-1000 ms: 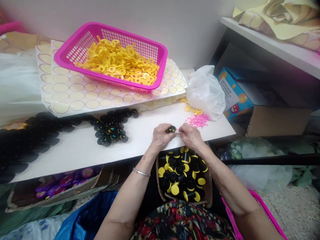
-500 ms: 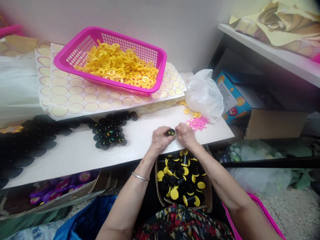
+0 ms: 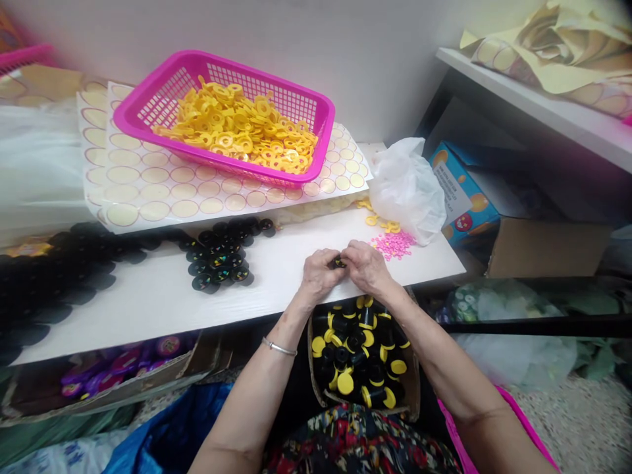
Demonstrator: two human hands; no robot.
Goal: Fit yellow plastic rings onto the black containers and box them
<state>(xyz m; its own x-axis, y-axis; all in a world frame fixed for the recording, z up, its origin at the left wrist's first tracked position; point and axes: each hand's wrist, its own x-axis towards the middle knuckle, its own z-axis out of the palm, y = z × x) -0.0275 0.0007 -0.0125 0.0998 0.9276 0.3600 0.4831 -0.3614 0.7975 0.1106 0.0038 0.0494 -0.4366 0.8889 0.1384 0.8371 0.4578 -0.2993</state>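
Observation:
A small black cup point(image 3: 338, 262) sits between my hands above the white table's front edge. My left hand point(image 3: 320, 273) is wrapped round it from the left. The fingers of my right hand point(image 3: 364, 266) are pinched together over the cup's opening; whatever they hold is hidden. Small pink pieces point(image 3: 395, 245) lie in a pile just right of my right hand, with a few yellow ring pieces point(image 3: 380, 222) behind them. A cluster of black cups point(image 3: 218, 259) with coloured bits inside stands to the left on the table.
A pink basket point(image 3: 323, 148) of yellow ring pieces rests on sticker sheets point(image 3: 168, 192) at the back. A white plastic bag point(image 3: 409, 187) stands right of it. Below my hands is a carton point(image 3: 413, 388) of black and yellow parts. Many more black cups point(image 3: 54, 283) stand far left.
My right hand has moved left onto the black cup, and its fingers now cover part of the opening. My left hand still holds the cup. The view has shifted slightly.

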